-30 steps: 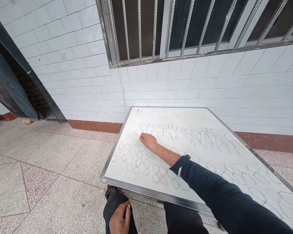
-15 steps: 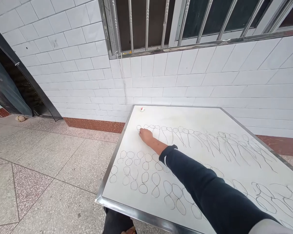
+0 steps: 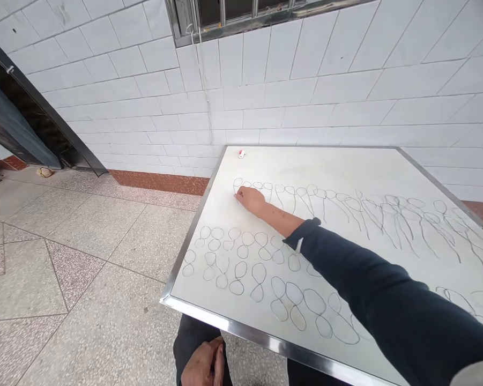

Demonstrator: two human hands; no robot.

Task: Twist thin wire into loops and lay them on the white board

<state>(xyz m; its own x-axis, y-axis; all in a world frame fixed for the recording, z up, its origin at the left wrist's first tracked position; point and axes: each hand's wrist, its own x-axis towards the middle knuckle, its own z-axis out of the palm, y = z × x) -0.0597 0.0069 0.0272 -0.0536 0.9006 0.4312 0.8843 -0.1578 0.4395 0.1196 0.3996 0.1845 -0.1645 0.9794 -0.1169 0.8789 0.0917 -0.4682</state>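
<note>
White tiled wall (image 3: 136, 110) backs the scene, with barred window (image 3: 255, 7) above and speckled floor (image 3: 116, 225) to the left. Just beside the wall stands a pale, metal-edged surface (image 3: 213, 206) covered in thin dark line work. An upper row of tailed loops (image 3: 341, 201) runs across it; nearer the front edge lie figure-eight loops (image 3: 258, 282). A small red-and-white object (image 3: 242, 154) sits at the far left corner, apart from the drawing.

The right hand (image 3: 252, 200) is closed narrow, its fingertips together at the leftmost loop (image 3: 238, 183) of the upper row; I cannot make out what they pinch, if anything. The left hand (image 3: 202, 364) rests loosely curled on the dark trousers (image 3: 188, 335) below the near edge — whether it holds something, I cannot tell.

For good strokes here, I would guide from the forearm, with light and even pressure, and match the height of each loop to its neighbour. The dark sleeve (image 3: 365, 289) lies across the lower drawings in this view, so a slightly raised elbow should guard against smudging. Resting the left hand on the surface could steady it — though that looks optional.
</note>
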